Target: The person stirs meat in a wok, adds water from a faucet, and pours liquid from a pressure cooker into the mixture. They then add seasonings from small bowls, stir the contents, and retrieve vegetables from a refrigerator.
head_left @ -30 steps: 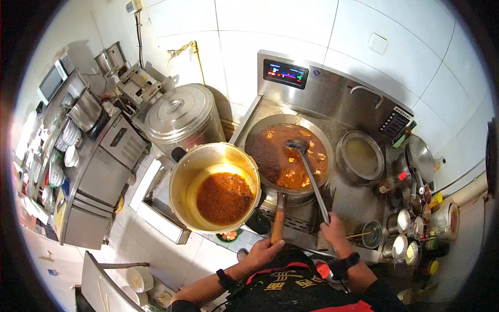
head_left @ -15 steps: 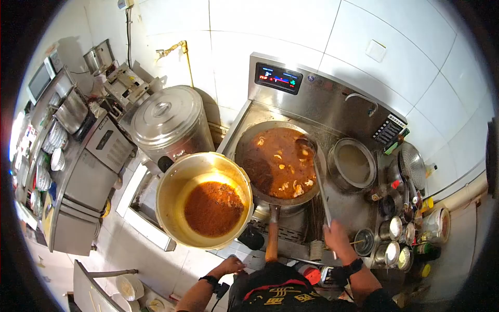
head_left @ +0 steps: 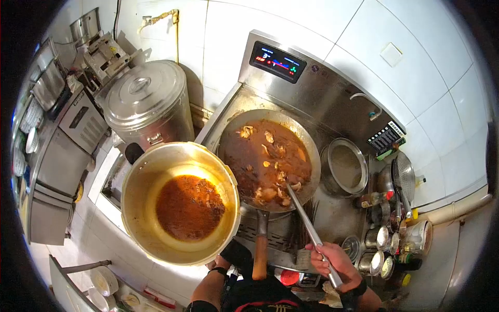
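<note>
My right hand (head_left: 335, 262) is closed around the long metal handle of a ladle (head_left: 306, 221). The ladle's head is sunk in red-brown broth with pale pieces, in a wok (head_left: 313, 151) on the stove. My left hand (head_left: 217, 261) is at the lower edge of a large golden pot (head_left: 136, 208), beside its black handle (head_left: 236, 255); the rim and handle hide its fingers. Red-brown sauce (head_left: 189, 208) covers the pot's bottom. The wok's wooden handle (head_left: 260, 255) points towards me, with neither hand on it.
A tall lidded steel pot (head_left: 148, 101) stands behind the golden pot. Right of the wok is a metal bowl of liquid (head_left: 345, 165). Seasoning jars (head_left: 382, 236) and a strainer (head_left: 404, 174) line the right side. Steel counters (head_left: 62, 166) stand at the left.
The view has shifted closer to the stove. My left hand has moved up to the golden pot's handle. The ladle has moved from the wok's upper right to its lower part, among the pale pieces.
</note>
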The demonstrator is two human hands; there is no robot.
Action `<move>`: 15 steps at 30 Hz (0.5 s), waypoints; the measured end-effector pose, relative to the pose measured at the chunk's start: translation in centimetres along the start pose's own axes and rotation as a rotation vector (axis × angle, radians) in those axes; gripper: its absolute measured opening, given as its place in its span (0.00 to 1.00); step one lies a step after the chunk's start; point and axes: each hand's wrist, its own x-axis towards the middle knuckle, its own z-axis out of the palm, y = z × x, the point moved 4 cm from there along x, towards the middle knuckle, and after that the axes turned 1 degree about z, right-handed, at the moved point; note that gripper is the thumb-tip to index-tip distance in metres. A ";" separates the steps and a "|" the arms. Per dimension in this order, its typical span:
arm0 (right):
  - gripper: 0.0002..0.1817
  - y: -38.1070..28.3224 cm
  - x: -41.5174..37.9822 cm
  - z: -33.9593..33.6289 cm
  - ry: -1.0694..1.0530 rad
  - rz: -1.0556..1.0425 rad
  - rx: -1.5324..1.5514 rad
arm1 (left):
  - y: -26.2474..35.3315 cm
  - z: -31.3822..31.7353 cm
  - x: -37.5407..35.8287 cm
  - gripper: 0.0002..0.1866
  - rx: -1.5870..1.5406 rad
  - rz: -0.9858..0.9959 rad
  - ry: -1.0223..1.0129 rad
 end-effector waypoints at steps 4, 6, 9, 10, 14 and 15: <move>0.16 0.2 -1.6 -1.3 -0.078 0.052 0.001 | 0.1 0.2 -0.1 0.30 0.025 -0.011 -0.020; 0.16 0.1 -3.1 -1.0 -0.004 0.042 -0.067 | 0.1 0.4 -0.3 0.30 0.033 -0.012 -0.031; 0.16 0.3 -4.2 -1.3 0.083 0.001 -0.172 | 0.1 0.2 -0.3 0.29 0.050 -0.017 -0.043; 0.16 0.5 -4.2 -1.3 0.081 0.000 -0.171 | 0.2 0.1 -0.2 0.29 0.052 -0.016 -0.045; 0.16 1.3 -4.5 -1.9 0.172 -0.076 -0.328 | 0.2 -0.3 -0.3 0.28 0.074 -0.014 -0.060; 0.16 1.5 -4.5 -2.2 0.220 -0.118 -0.400 | 0.2 -0.3 -0.1 0.28 0.076 -0.012 -0.063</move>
